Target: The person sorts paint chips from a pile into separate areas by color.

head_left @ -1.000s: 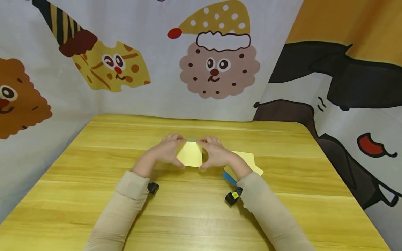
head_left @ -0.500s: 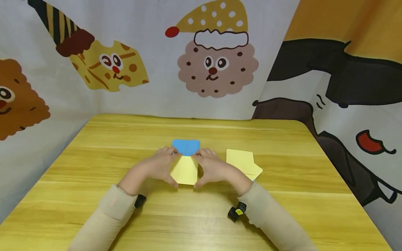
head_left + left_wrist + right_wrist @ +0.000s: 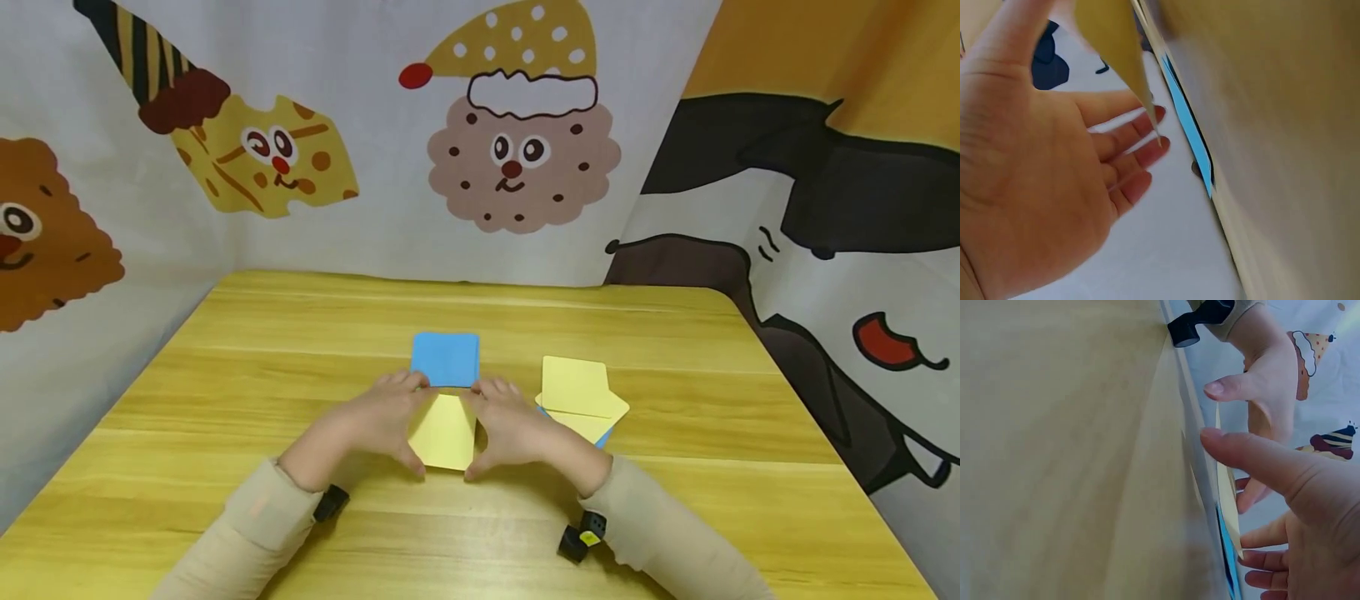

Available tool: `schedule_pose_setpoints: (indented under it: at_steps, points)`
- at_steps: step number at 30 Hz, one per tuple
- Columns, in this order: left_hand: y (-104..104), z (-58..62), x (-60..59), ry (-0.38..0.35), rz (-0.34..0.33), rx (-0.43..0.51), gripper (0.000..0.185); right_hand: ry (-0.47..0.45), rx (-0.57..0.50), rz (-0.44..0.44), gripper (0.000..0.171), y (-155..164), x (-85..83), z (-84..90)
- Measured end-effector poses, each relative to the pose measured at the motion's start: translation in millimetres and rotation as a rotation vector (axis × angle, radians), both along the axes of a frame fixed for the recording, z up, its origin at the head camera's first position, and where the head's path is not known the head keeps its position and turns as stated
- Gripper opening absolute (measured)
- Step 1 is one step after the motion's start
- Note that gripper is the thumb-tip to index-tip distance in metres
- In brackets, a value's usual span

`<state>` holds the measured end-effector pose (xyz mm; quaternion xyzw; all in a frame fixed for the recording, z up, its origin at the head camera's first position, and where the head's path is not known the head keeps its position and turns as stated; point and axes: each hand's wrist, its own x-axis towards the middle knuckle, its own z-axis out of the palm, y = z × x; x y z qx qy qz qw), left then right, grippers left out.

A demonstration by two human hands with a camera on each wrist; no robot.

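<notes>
The left hand (image 3: 375, 421) and right hand (image 3: 517, 425) pinch the two side edges of a small square yellow paper sheet (image 3: 444, 432), thumbs at its near corners and fingers at its far corners, lifting it off the wooden tabletop (image 3: 225, 367). The sheet lies midway between both hands, neither nearer. Just beyond their fingertips, toward the far edge, lies a blue paper square (image 3: 446, 359); toward the right edge, well apart, sits a stack of yellow and blue paper squares (image 3: 577, 396).

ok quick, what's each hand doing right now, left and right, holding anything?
Left hand: fingers and thumb pinch the left edge of the yellow paper.
Right hand: pinches the same paper's right edge.
</notes>
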<state>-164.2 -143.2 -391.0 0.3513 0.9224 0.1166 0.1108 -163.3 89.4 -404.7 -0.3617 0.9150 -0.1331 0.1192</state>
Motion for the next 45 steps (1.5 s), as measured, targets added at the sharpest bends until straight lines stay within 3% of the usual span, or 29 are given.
schedule_pose_setpoints:
  at_steps: [18,28,36,45]
  points:
    - [5,-1.2,6.0,-0.058,0.042,-0.13,0.105,-0.037,-0.012,0.014,0.108,-1,0.3,-10.8]
    - [10,2.1,5.0,-0.059,0.015,-0.033,0.108,-0.021,-0.107,0.026,0.112,18,-0.1,-9.8]
    - [32,5.5,2.3,-0.023,-0.012,0.037,0.107,0.042,-0.182,-0.043,0.109,59,-1.3,-5.2]
    - [73,3.5,-8.1,-0.013,-0.005,0.073,0.107,0.061,-0.247,-0.121,0.104,109,-2.7,-1.6]
